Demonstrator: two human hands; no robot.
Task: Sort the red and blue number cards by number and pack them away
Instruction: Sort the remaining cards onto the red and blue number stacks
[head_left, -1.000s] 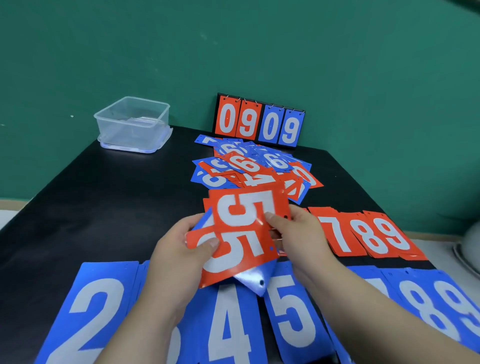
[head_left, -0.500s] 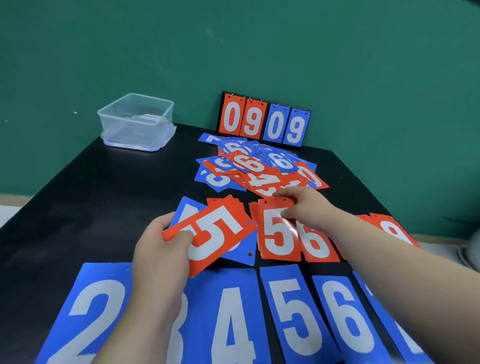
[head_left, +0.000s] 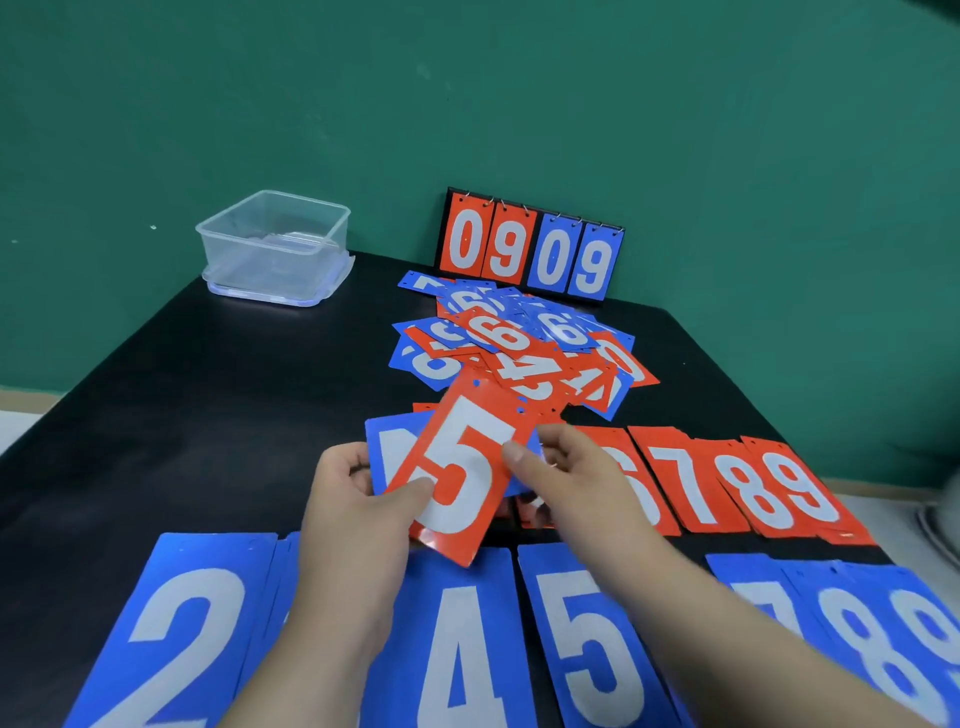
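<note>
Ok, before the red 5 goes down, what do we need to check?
1. Left hand grips the red 5 card: ok.
2. Right hand pinches its edge: ok.
3. Number on the blue card behind it: cannot tell, covered.
4. Spot for it in the red row: cannot tell, the hands hide it.
5. That row's 7, 8, 9 in order: ok.
6. Unsorted heap finished: not ok, many cards lie there.
</note>
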